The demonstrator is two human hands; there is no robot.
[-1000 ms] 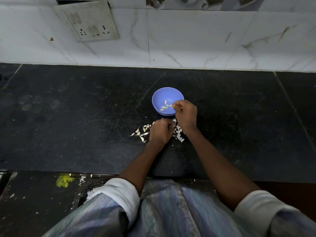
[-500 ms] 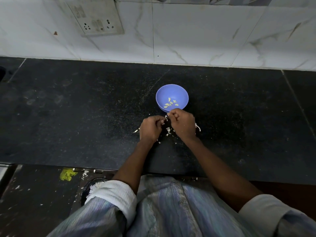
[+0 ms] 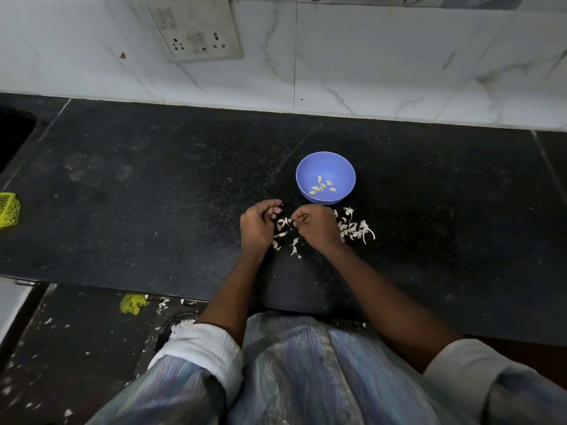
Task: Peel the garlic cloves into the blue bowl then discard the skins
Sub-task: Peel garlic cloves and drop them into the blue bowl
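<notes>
Left hand (image 3: 257,226): fingers curled, contents hidden, can't tell what's held.
Right hand (image 3: 316,226): fingers curled too, grip unclear.
Blue bowl (image 3: 343,167): mid-worktop, just beyond both hands, peeled cloves (image 3: 322,187) inside.
Skins (image 3: 356,228): scattered beneath and beside the hands.

The desk (image 3: 153,179) looks like dark, speckled polished stone, dulled by dust. The blue bowl (image 3: 306,167) seems smooth matt plastic. Garlic skins (image 3: 352,228) look thin, papery and dry. The wall tiles (image 3: 368,56) are glossy white marble-patterned. The rolled sleeve (image 3: 208,348) is soft ribbed cloth. The yellow mesh (image 3: 9,210) appears plastic netting.
</notes>
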